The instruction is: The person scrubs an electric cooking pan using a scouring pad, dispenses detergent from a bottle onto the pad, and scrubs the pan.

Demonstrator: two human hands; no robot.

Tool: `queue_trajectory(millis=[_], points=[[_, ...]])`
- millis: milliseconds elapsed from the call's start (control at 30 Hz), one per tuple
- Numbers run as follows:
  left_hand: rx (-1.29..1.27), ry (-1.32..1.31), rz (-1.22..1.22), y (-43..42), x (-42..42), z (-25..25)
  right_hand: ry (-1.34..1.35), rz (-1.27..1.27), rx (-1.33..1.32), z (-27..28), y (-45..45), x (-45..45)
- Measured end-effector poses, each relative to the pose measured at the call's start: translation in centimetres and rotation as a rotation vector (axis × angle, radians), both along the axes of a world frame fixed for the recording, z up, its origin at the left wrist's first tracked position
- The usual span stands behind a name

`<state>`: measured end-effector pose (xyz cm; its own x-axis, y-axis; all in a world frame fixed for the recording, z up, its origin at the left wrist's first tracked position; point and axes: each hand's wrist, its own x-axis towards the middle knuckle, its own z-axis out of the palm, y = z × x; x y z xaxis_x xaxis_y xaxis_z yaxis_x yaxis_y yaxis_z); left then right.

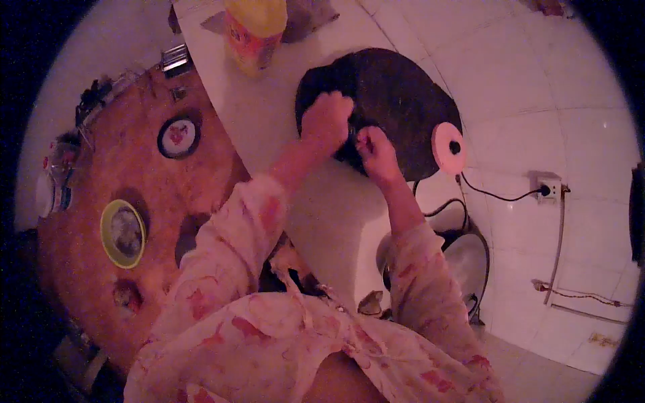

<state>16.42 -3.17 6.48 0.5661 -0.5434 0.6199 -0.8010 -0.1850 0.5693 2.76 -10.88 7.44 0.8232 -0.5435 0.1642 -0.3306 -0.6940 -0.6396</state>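
Note:
A large dark, rounded object (396, 101) lies on the pale counter (248, 114); its exact kind does not show in this dim light. Over its near left part my left hand (327, 121) is closed, fingers curled in. Close beside it, my right hand (376, 153) is closed too, with thumb and fingertips pinched together. Some dark material shows between the two hands, but I cannot make out what the fingers hold. At the dark object's right edge is a pale pink disc (440, 149) with a black knob.
A yellow container (255, 33) with a red label stands at the counter's far end. On the right, a black cord (504, 198) runs to a wall socket (549, 190). A yellow-rimmed bowl (104, 232) and a dark-rimmed plate (161, 141) sit on the brown surface to the left.

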Motion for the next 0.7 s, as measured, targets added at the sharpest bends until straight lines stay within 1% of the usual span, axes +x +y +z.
queue_trajectory(millis=[67, 200, 267, 300, 333, 367, 400, 433, 467, 500, 567, 600, 667, 700], points=[[0.067, -0.046, -0.285, 2.4, -1.9, -1.1, -0.009, 0.022, -0.040, 0.4, 0.2, 0.1], [0.033, 0.018, -0.212, 1.7, -1.9, -0.4, -0.004, 0.048, -0.101, 1.0, 0.4, 0.4], [-0.159, -0.007, -0.038, -0.4, -0.3, -0.2, 0.018, 0.030, -0.058, 1.0, 0.5, 0.5], [-0.160, -0.005, -0.041, -0.8, 0.1, 0.1, 0.041, 0.010, -0.017, 1.0, 0.6, 0.2], [-0.072, -0.022, -0.055, -1.1, 0.3, 0.3, 0.048, 0.003, -0.017, 0.7, 0.5, -0.3], [0.014, -0.041, -0.061, -1.2, 0.5, 0.5, 0.003, 0.020, -0.051, 0.3, 0.3, -0.3], [0.010, -0.048, -0.055, -0.5, 0.2, 0.1, -0.054, 0.041, -0.087, 0.0, 0.0, 0.3], [0.054, -0.043, -0.182, 0.7, -1.0, -0.8, -0.060, 0.046, -0.088, 0.1, 0.0, 0.4], [0.103, -0.034, -0.313, 1.5, -1.6, -1.4, -0.011, 0.023, -0.069, 0.1, 0.2, 0.3], [0.105, -0.040, -0.313, 1.3, -1.5, -1.0, 0.036, -0.003, -0.054, 0.4, 0.4, 0.4], [0.042, -0.049, -0.086, 0.7, -1.8, -0.1, 0.013, -0.003, -0.036, 0.8, 0.6, 0.3], [0.039, -0.047, -0.090, -0.1, -0.8, 0.4, -0.010, 0.001, -0.018, 0.9, 0.8, 0.4], [0.069, -0.023, 0.017, -2.4, 1.8, 1.5, -0.024, 0.010, -0.004, 0.5, 0.7, 0.2], [0.107, -0.019, 0.000, -2.3, 1.7, 1.8, -0.035, 0.029, 0.012, 0.5, 0.6, 0.2]])
